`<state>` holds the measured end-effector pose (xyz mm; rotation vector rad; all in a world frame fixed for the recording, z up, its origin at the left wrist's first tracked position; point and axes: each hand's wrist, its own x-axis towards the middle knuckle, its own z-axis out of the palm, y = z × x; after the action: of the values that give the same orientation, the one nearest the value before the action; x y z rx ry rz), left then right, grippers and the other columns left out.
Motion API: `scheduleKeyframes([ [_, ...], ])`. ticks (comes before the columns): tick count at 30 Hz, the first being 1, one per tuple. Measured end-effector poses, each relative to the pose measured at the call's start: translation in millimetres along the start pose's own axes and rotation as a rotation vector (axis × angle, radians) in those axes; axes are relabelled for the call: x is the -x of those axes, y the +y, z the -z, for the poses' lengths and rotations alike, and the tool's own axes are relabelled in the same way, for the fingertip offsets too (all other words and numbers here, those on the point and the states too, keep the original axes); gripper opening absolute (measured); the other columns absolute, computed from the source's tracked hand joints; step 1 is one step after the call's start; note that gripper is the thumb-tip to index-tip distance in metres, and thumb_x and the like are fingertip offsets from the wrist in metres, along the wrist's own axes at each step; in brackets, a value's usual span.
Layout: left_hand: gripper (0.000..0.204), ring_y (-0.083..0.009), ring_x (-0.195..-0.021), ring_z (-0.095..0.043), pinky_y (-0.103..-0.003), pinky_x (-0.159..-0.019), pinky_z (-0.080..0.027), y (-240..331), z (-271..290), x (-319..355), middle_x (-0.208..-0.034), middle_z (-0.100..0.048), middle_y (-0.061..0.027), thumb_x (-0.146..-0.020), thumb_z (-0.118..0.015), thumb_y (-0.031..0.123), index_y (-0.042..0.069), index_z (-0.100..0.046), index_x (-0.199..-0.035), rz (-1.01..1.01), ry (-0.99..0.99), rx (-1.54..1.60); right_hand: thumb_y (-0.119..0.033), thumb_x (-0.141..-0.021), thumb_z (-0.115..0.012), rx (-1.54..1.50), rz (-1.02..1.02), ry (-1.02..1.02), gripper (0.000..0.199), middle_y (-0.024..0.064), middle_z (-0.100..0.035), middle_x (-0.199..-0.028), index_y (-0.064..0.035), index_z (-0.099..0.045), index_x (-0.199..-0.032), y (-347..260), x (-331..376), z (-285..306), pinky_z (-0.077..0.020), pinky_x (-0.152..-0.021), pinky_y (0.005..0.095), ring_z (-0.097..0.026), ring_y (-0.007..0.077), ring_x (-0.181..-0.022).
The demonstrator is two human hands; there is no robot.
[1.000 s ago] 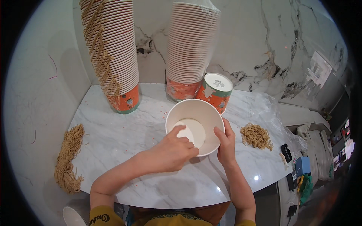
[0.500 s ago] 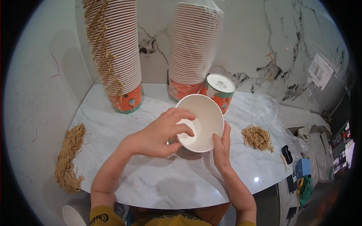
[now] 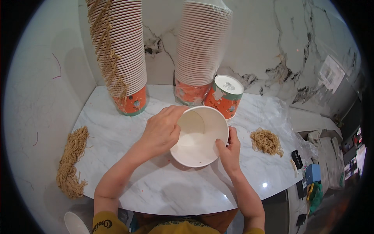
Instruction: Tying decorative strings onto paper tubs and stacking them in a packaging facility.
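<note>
A white-lined paper tub (image 3: 194,150) is held tilted above the table, its mouth facing me. My right hand (image 3: 229,150) grips its right side, thumb on the inside of the rim and fingers around the outer wall. At the upper left rim, my left hand (image 3: 161,130) is closed, knuckles up, its fingertips mostly hidden. Inside the tub, a curved line or edge shows on the wall, and a tiny reddish speck lies near the lower rim. Just behind it stands an upside-down orange and green paper tub (image 3: 224,97).
A tall tub stack (image 3: 126,58) with tan strings down its side stands back left; a plastic-wrapped stack (image 3: 200,46) is beside it. A tan string bundle (image 3: 72,162) hangs over the left table edge. Another string pile (image 3: 267,142) lies right, near clear plastic (image 3: 276,113).
The tub has tipped and shifted slightly down and left. My left hand has gone from spread fingers at the opening to closed at the upper left rim. My right hand keeps its grip.
</note>
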<state>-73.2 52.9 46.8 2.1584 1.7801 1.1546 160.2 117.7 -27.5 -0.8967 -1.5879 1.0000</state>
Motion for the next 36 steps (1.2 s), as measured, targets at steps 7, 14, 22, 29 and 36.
scheduleKeyframes([
  [7,0.048,-0.0342,-0.106,-0.065,-0.042,-0.089,-0.053,12,16,2,-0.117,-0.069,-0.0176,-0.081,-0.052,-0.004,0.002,-0.062,-0.128,-0.184,-0.067,-0.038,-0.012,-0.097,-0.063,0.232,0.074,-0.018,0.017,0.0100,-0.070,-0.080,0.0008,-0.066,-0.108,-8,2,0,-0.0503,-0.062,0.0299,-0.064,0.0112,-0.069],
  [14,0.049,-0.0355,-0.110,-0.065,-0.041,-0.091,-0.053,13,6,3,-0.121,-0.067,-0.0191,-0.088,-0.057,-0.001,0.002,-0.057,-0.137,-0.132,0.063,0.078,-0.011,-0.102,-0.054,0.219,-0.068,-0.014,0.023,0.0079,-0.070,-0.095,0.0030,-0.060,-0.120,-10,7,-2,-0.0516,-0.079,0.0295,-0.064,0.0119,-0.087],
  [22,0.067,-0.0349,-0.128,-0.054,-0.041,-0.102,-0.047,21,1,2,-0.140,-0.054,-0.0201,-0.085,-0.064,0.005,0.002,-0.043,-0.149,-0.116,0.052,0.225,-0.006,-0.098,-0.048,-0.051,-0.071,0.026,0.033,0.0103,-0.065,-0.111,0.0021,-0.052,-0.129,-14,5,-2,-0.0472,-0.092,0.0292,-0.059,0.0135,-0.103],
  [29,0.057,-0.0402,-0.129,-0.050,-0.048,-0.100,-0.048,33,3,4,-0.136,-0.052,-0.0197,-0.077,-0.075,0.011,0.002,-0.059,-0.131,-0.427,0.234,-0.236,-0.009,-0.097,-0.045,-0.116,-0.217,0.077,0.029,0.0075,-0.062,-0.091,-0.0003,-0.052,-0.124,-12,-8,15,-0.0490,-0.054,0.0277,-0.055,0.0114,-0.061],
  [36,0.036,-0.0306,-0.099,-0.064,-0.037,-0.074,-0.055,53,-44,32,-0.114,-0.066,-0.0149,-0.071,-0.074,0.009,-0.001,-0.068,-0.106,-0.608,0.130,-0.323,-0.011,-0.093,-0.049,-0.281,-0.254,0.056,0.025,0.0069,-0.063,-0.089,-0.0044,-0.053,-0.117,-18,-3,2,-0.0448,-0.040,0.0232,-0.058,0.0097,-0.058],
])
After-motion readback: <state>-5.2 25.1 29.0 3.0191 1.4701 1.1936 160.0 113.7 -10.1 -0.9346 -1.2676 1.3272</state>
